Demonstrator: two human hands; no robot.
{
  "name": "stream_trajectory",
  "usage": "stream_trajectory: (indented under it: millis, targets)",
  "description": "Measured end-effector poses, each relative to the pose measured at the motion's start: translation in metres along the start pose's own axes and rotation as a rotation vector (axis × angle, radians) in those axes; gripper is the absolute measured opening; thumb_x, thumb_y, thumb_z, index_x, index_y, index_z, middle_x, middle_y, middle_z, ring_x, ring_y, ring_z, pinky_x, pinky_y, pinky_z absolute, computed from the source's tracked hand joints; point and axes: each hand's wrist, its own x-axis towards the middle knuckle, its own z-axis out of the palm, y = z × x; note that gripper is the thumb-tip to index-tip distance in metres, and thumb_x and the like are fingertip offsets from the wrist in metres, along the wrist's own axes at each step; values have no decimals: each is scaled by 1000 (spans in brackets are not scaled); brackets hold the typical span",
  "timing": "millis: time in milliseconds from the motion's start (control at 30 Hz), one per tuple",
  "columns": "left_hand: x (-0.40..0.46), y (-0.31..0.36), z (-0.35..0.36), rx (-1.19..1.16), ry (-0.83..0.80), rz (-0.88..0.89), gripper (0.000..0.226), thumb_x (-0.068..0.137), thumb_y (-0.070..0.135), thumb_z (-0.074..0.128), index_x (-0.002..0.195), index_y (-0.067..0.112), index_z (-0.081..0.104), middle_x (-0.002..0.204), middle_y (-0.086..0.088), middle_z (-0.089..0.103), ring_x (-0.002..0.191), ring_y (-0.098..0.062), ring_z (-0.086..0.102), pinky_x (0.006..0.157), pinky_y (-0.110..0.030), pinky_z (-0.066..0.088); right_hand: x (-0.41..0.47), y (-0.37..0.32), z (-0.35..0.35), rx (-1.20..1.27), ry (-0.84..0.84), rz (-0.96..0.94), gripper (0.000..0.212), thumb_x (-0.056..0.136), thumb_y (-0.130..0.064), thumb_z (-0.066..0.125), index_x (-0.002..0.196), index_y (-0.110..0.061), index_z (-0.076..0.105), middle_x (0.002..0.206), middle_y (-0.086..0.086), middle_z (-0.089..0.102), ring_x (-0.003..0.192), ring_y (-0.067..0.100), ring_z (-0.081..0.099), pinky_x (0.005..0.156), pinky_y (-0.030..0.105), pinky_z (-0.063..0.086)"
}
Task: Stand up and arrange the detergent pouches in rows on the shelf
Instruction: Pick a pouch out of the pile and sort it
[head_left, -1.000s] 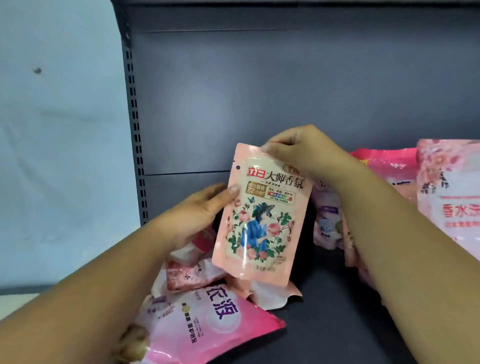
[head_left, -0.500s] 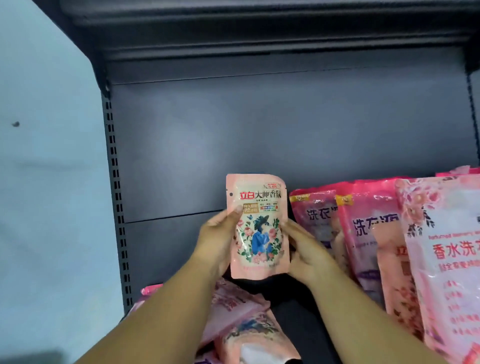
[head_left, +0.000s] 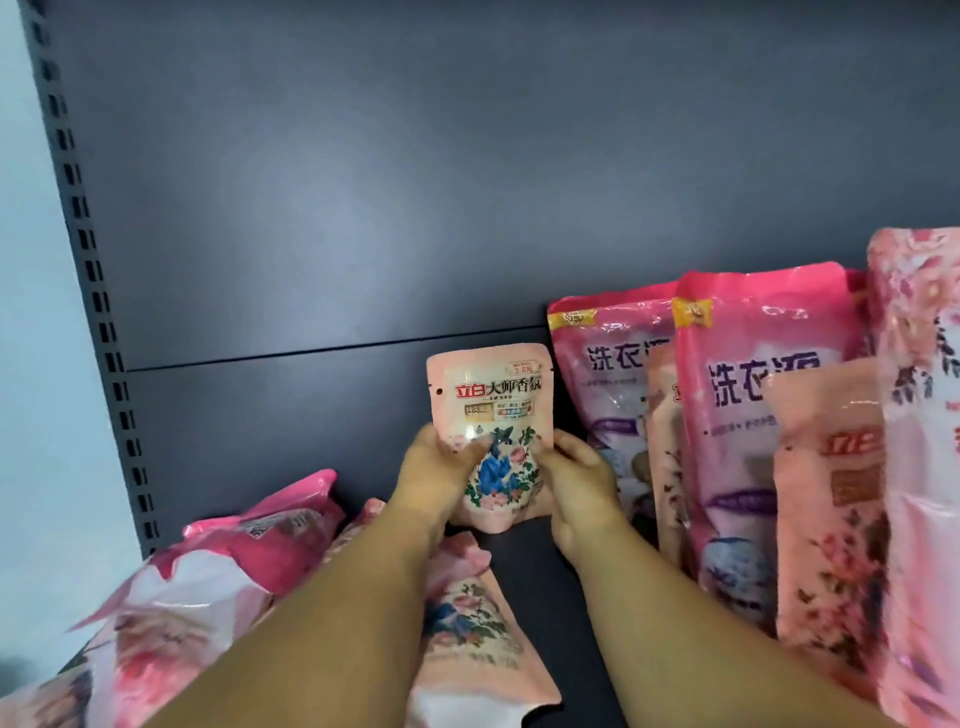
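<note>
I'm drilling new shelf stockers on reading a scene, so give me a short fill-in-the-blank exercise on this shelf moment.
1. The small peach pouch is held by ____ hands, the left hand and the right hand.
2. That pouch stands ____, its printed front facing the camera.
3. The tall pink pouches stand to its ____.
4. The pouches at lower left are lying ____.

Missing words: both; upright; right; down

I count my two bare hands (head_left: 441, 467); one small pale-pink floral pouch (head_left: 488, 415) upright between them; five pink plastic pouches standing at right (head_left: 753, 415), large and small mixed; about three more pink pouches lying flat at left (head_left: 249, 561), though that overlapping heap blurs my tally.
</note>
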Motion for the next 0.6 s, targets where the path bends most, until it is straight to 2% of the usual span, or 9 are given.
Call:
stream_trajectory:
  millis: [67,100,200,267,333,400,467,533,600]
  targets:
    - [0,-8,-3,24,28,-40,25,84,16,67,105,9,57,103,-12,68,90,-29,67,83,-47,54,-1,4,1,-95,19,-11,16,88,4,54,95,-9,60,83,7,66,66,17,61,53,25,52]
    - [-1,-10,-5,32,49,-62,21,84,17,66,101,12,55,102,-12,68,90,-29,67,82,-47,55,-2,6,2,-169,27,-12,19,88,3,54,103,-6,60,92,11,66,72,20,62,55,24,52]
    - [-1,-8,-5,62,117,-73,21,84,17,66,101,12,54,107,-14,67,95,-31,65,86,-46,53,-4,12,3,-522,48,-60,26,88,-3,56,113,2,59,114,17,63,100,29,61,78,30,50]
    - [0,3,-8,219,167,-14,34,84,16,66,114,6,55,115,-15,65,102,-30,62,91,-38,49,-13,4,3,-874,67,-98,33,88,-16,59,114,4,59,123,19,57,108,31,57,86,32,46]
    - [-6,27,-17,457,149,95,40,85,17,65,121,5,55,121,-13,62,109,-28,59,89,-29,43,-25,-9,3,-1086,47,-77,43,89,-25,59,119,6,55,131,18,49,113,31,53,85,30,43]
    - [-25,53,-29,713,-13,143,38,88,22,61,123,6,56,126,-10,59,113,-25,55,87,-26,38,-44,-22,3,-1146,-19,-37,45,90,-25,58,124,4,53,132,17,49,115,31,53,79,27,41]
    - [-57,75,-42,1109,-266,172,38,93,31,53,124,9,57,129,-7,56,116,-22,52,90,-24,36,-64,-32,5,-1037,-115,49,41,89,-22,60,122,0,53,121,16,56,110,30,55,82,30,44]
    - [-89,84,-55,1367,-516,181,42,93,39,48,124,13,57,130,-3,55,115,-17,51,92,-22,35,-85,-41,5,-881,-243,253,22,88,-22,61,98,-3,55,91,10,55,87,23,56,80,31,48]
    - [-115,81,-70,1489,-660,110,49,90,49,45,128,19,52,135,1,51,120,-15,47,101,-24,34,-101,-48,4,-905,-334,420,24,89,-23,59,79,-6,47,78,7,45,68,16,48,62,29,52]
